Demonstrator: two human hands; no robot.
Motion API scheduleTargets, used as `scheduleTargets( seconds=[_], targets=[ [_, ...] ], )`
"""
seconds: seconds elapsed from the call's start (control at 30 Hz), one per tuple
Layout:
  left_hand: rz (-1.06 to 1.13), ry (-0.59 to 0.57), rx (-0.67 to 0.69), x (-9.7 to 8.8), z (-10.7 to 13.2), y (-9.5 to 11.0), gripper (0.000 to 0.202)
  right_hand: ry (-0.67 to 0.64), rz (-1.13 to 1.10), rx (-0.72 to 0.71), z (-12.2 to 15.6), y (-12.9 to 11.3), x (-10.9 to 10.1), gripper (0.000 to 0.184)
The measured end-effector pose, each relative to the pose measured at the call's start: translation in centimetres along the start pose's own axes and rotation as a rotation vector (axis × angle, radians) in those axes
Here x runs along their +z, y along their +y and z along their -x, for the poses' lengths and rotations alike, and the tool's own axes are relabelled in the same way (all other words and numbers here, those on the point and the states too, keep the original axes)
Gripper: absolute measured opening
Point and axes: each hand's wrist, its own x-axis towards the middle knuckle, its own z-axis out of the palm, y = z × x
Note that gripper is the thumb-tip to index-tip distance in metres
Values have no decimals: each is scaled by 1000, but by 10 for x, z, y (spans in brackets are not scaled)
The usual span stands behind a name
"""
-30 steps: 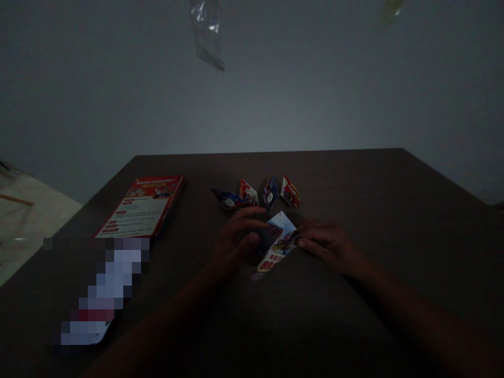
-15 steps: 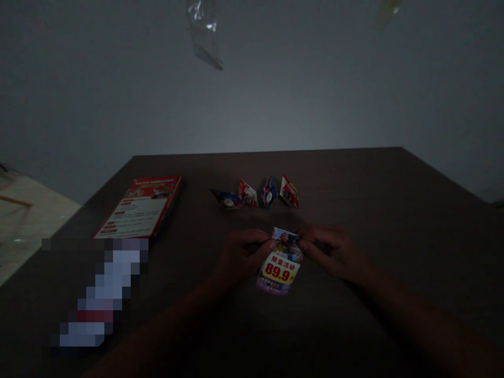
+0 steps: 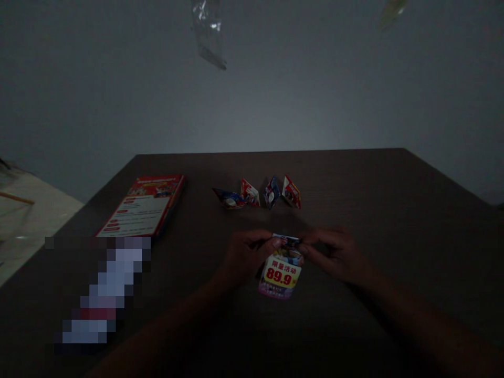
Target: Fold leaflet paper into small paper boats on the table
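Observation:
A small printed paper card [image 3: 280, 274], showing "89.9" in red on yellow, is held near the front middle of the table. My left hand [image 3: 249, 257] pinches its upper left edge between thumb and fingers. At the upper right edge, my right hand [image 3: 334, 252] grips it the same way. The card's top edge is bent over, away from me. Beyond my hands stand several folded paper pieces in a row: a blue one [image 3: 230, 200] at the left, a red and white one [image 3: 250, 193], a blue one [image 3: 271, 193] and a red one [image 3: 291, 192].
A stack of red and white leaflets [image 3: 142, 205] lies on the dark table [image 3: 354, 184] at the left. Nearer me is a pixelated pale object [image 3: 112, 289]. A clear plastic bag [image 3: 210, 39] hangs on the wall behind.
The card's top edge is folded down further, so less of its upper picture shows. My hands stay pinched on it. The whole view has shifted slightly.

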Motion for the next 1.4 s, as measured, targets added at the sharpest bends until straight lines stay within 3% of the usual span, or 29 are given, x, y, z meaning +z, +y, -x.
scheduleTargets(
  seconds=[0.23, 0.4, 0.5, 0.57, 0.73, 0.9, 1.4],
  targets=[
    [-3, 35, 30, 1, 2, 2, 17, -18, 10, 20, 0, -2, -3, 4],
    [-37, 20, 99, 0, 3, 0, 16, 37, 28, 9, 2, -2, -1, 3],
    [-61, 59, 143, 0, 3, 1, 17, 155, -25, 131, 5, 0, 5, 15],
    [-56, 91, 132, 1, 4, 3, 17, 214, -174, 257, 6, -1, 11, 30],
    [-48, 149, 127, 1, 6, 4, 16, 239, -445, 490, 0, -8, 17, 15],
    [-58, 154, 131, 1, 6, 3, 15, 305, -540, 617, -5, -12, 17, 16],
    [-92, 190, 94, 1, 7, 3, 21, 300, -639, 647, -3, -10, 17, 13]
  ],
)
